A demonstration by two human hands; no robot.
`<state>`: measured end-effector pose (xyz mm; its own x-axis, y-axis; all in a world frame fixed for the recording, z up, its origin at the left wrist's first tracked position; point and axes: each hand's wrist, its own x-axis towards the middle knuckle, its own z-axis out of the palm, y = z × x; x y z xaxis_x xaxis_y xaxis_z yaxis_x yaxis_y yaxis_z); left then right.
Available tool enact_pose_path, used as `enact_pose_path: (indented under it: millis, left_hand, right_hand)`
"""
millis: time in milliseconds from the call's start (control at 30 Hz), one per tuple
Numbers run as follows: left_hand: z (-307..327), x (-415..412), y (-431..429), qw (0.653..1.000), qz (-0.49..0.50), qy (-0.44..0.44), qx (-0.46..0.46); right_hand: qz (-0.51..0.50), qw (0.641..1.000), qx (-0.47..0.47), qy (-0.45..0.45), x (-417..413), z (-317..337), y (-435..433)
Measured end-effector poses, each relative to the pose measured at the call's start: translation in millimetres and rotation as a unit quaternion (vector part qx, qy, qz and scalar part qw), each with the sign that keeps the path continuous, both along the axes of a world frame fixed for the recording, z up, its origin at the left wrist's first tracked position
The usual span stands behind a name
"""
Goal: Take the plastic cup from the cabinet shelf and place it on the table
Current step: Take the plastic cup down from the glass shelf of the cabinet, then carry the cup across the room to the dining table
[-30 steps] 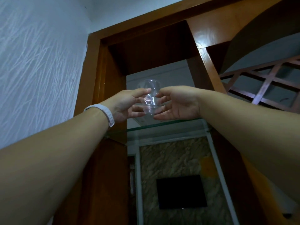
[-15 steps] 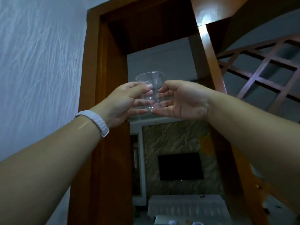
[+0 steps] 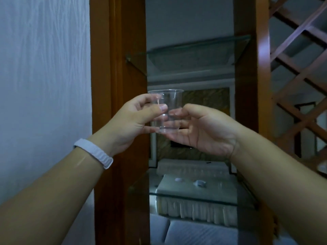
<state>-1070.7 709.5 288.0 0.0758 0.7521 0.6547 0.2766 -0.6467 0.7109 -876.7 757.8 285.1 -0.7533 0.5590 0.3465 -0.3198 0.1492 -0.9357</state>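
Glass shelf (image 3: 194, 48) now sits above the two-handed plastic cup (image 3: 167, 110).

The scene is dim with a cool, bluish cast. Soft light falls on the textured wall (image 3: 44, 85) at the left, the brightest area. The wooden frame (image 3: 120, 68) shows a faint sheen and the right post (image 3: 260, 50) a pale violet streak of glare. The glass shelf (image 3: 194, 50) overhead reflects weakly. The clear cup (image 3: 166, 110) is hard to separate from the murky background. Forearms at the bottom corners look stretched by the wide lens, and the lattice (image 3: 300, 76) is slightly soft
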Motion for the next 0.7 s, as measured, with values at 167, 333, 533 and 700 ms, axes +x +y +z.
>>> enact_pose_path:
  millis: [167, 333, 533, 700]
  left_hand:
    - [-49.1, 3.8, -5.9, 0.999, -0.005, -0.022, -0.028]
    - [-98.3, 10.6, -6.4, 0.998, -0.021, -0.026, -0.055]
    - [-150.2, 16.9, -0.4, 0.991, -0.070, -0.068, -0.094]
    - [-186.8, 27.1, -2.6, 0.983, -0.116, -0.074, -0.122]
  right_hand:
    - [-0.024, 0.998, -0.047, 0.017, -4.6, -56.4, -7.3]
    - [-0.030, 0.993, -0.111, 0.025, -0.7, -107.7, -13.4]
    - [-0.097, 0.983, -0.153, 0.039, 3.6, -158.2, -24.9]
    - [-0.145, 0.970, -0.192, 0.042, 13.7, -194.4, -37.0]
